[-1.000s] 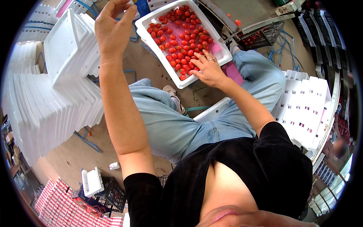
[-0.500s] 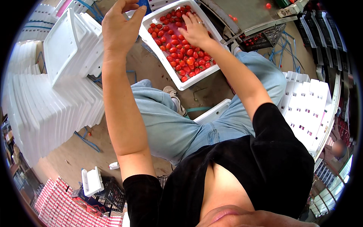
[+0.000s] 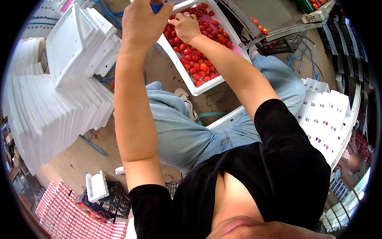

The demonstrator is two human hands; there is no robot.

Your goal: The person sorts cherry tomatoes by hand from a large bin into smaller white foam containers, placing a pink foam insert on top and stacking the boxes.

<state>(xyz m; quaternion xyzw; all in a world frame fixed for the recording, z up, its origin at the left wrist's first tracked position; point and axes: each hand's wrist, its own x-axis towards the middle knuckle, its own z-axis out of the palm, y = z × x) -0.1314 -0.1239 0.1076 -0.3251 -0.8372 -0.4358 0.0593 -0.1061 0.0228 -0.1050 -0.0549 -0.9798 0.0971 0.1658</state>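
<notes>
In front of me is a white foam box holding many small red cherry tomatoes on a pink liner. My right hand reaches in at the box's far left, fingers apart and bent down onto the tomatoes; nothing shows gripped in it. Above the box's left rim hangs my left hand, thumb stretched to the right. Its other fingers run up to the picture's top edge and are partly cut off. Beside that thumb a blue object shows only in part.
Stacked white foam lids and trays stand at my left. White foam boxes are at my right. A metal-edged table with some tomatoes lies at far right, a black crate under it. Blue straps litter the floor.
My right hand has moved left across the tomatoes, its fingers more bent. A patch of pink liner now shows at the box's right side. My left hand has shifted slightly right and farther away.
</notes>
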